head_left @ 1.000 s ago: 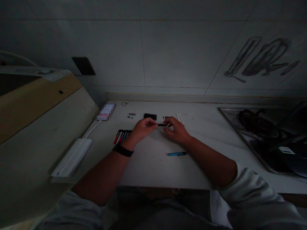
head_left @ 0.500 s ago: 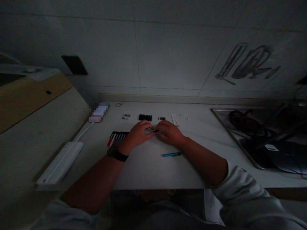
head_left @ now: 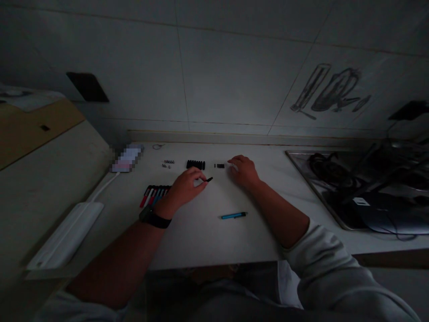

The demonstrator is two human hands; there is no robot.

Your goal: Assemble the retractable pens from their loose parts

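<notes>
The left hand [head_left: 186, 186] pinches one small black pen part [head_left: 209, 179] over the bench [head_left: 197, 241]. The right hand [head_left: 244, 171] is half curled; I can't tell if it's holding anything. One blue pen [head_left: 233, 215] lies nearby.

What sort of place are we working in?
Probably a kitchen: tiled wall, pale counter and, at right, a metal-rimmed fixture, perhaps a sink or hob; it's too dark to be sure.

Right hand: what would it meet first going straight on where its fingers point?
Probably the small black pieces just left of the right hand; its height above the counter is unclear.
</notes>
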